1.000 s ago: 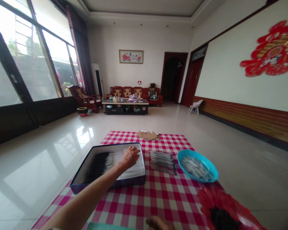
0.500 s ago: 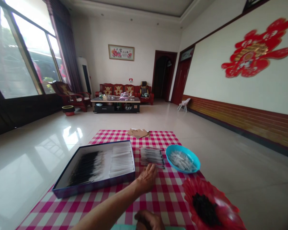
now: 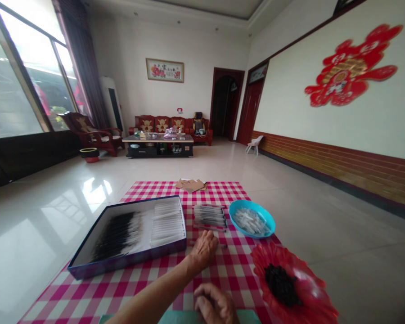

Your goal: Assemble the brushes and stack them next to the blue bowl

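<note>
My left hand (image 3: 205, 247) reaches forward over the checked cloth, fingers curled down on a thin pen (image 3: 225, 245) whose ends stick out on both sides. Just beyond it lies a row of clear pens (image 3: 209, 216) with dark tips. Close to my body, my right hand (image 3: 216, 305) is closed with fingers bent; whatever it holds, if anything, is hidden. To the left stands a shallow dark-blue box (image 3: 128, 261) with black-ended pens (image 3: 114, 234) and a stack of whitish tubes (image 3: 168, 222).
A blue bowl (image 3: 272, 221) of small clear pieces stands at the right. Nearer is a red flower-shaped bowl (image 3: 312, 292) containing black bits (image 3: 281, 283). Torn cardboard (image 3: 192, 185) lies at the far table edge. A green thing (image 3: 175, 317) shows at the near edge.
My left hand has drawn slightly back toward me from the row, and a pen now shows under it. My right hand has come up further into view. The view has shifted a little.
</note>
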Motion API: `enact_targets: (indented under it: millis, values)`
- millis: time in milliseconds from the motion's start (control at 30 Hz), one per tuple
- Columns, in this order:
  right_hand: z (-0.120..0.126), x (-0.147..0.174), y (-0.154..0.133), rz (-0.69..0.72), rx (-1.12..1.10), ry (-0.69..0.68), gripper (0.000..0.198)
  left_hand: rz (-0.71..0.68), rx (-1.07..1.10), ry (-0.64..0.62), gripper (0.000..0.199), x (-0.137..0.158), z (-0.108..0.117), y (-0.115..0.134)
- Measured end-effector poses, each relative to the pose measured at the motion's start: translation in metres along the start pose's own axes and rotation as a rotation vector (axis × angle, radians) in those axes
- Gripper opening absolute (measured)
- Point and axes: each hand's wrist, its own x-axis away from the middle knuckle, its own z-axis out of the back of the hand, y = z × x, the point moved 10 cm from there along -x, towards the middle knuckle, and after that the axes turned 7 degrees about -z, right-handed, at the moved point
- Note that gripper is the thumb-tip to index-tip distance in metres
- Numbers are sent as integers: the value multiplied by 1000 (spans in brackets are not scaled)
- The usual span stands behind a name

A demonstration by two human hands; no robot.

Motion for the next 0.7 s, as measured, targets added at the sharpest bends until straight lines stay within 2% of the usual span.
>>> enact_targets:
  millis: [133,233,300,400,700]
  values:
    - [71,-3,3,29,-83,429,44,-39,13,68,16,25,15,18]
    - [104,-6,5,20,-4,606,53,-30,26,169,16,53,34,27]
    - [106,-13,6,-9,66,587,54,10,35,205,16,69,43,28]
    - [93,-21,6,-3,126,461,50,54,42,216,16,85,48,26]
    - [80,-26,1,7,192,323,45,49,76,229,12,95,45,32]
